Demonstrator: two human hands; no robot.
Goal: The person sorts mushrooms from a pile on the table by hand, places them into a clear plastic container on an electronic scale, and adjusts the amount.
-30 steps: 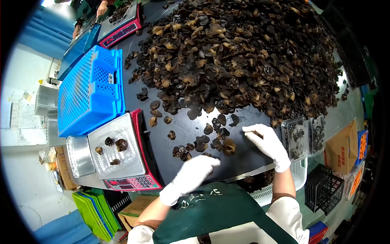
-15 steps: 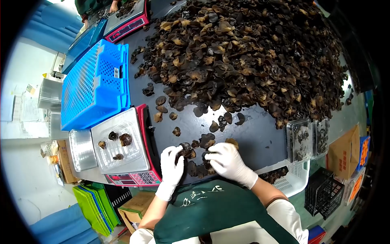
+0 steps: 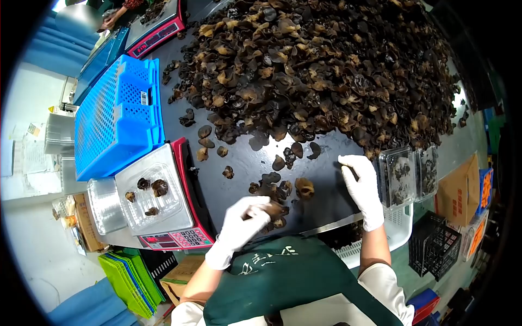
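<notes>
A huge heap of dark dried mushrooms (image 3: 326, 70) covers the far part of the black table (image 3: 228, 187). My left hand (image 3: 242, 223), in a white glove, is closed around a few mushrooms at the table's near edge, beside a small loose cluster of mushrooms (image 3: 280, 190). My right hand (image 3: 361, 182), also gloved, lies flat on the table to the right with its fingers apart, next to two filled clear plastic boxes (image 3: 405, 174). On the red scale (image 3: 179, 233) at the left stands an open clear tray (image 3: 149, 198) with a few mushrooms in it.
A blue perforated crate (image 3: 117, 119) lies upside down behind the scale. A stack of empty clear trays (image 3: 100, 206) sits to its left. A second scale (image 3: 155, 27) is at the far left, with another person's hand near it. A white basket (image 3: 399, 231), black crate (image 3: 435, 247) and cardboard boxes stand on the floor at the right.
My right hand has moved from the mushroom cluster out to the right, near the filled boxes. My left hand stays by the near edge and has closed over some mushrooms.
</notes>
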